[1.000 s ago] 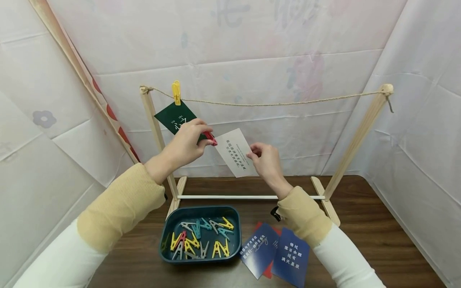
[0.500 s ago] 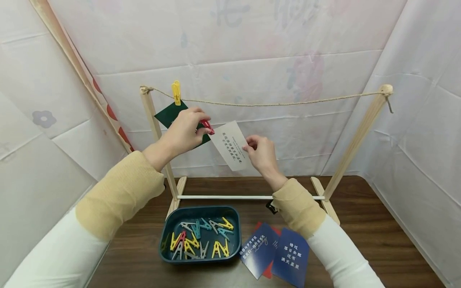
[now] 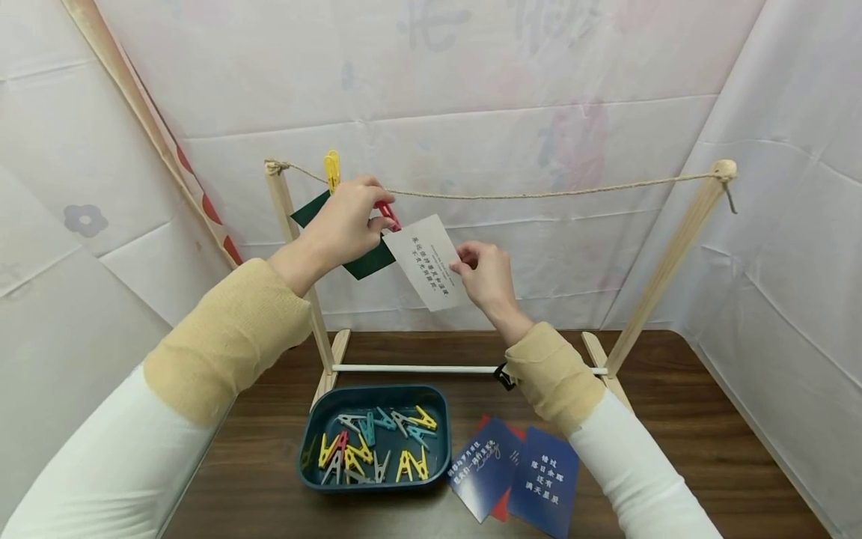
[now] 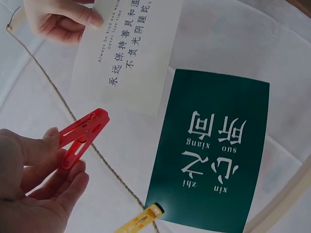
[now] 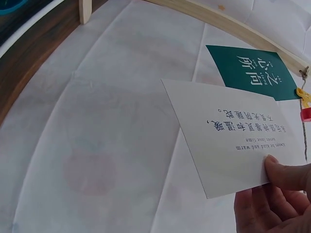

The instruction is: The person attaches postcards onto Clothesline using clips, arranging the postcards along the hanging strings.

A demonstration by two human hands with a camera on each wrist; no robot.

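Left hand [image 3: 346,224] pinches a red plastic clothespin [image 3: 387,215] between thumb and fingers, its jaws parted in the left wrist view, held just under the twine line [image 3: 539,195] and right at the upper corner of a white card [image 3: 429,260]. Pin is a slim, V-shaped spring clip, smooth and glossy.

Right hand [image 3: 486,278] pinches the white card by its right edge, thumb on the face. Card is stiff matte paper, rectangular, tilted, printed with small dark characters and a line of Latin text.

Twine is rough, fibrous, sagging slightly between two pale round wooden posts [image 3: 680,239] of a small rack; a thin white rod [image 3: 417,368] joins the feet.

A yellow clothespin [image 3: 331,171] already clips a dark green card [image 3: 364,262] with white lettering to the line, just left of the left hand.

On the dark brown wood-grain table [image 3: 687,449]: a rounded teal plastic tray [image 3: 311,427] with yellow, grey, teal and red pins in a heap; beside it, navy cards [image 3: 539,479] overlapping a red one.

Backdrop is creased white sheeting.
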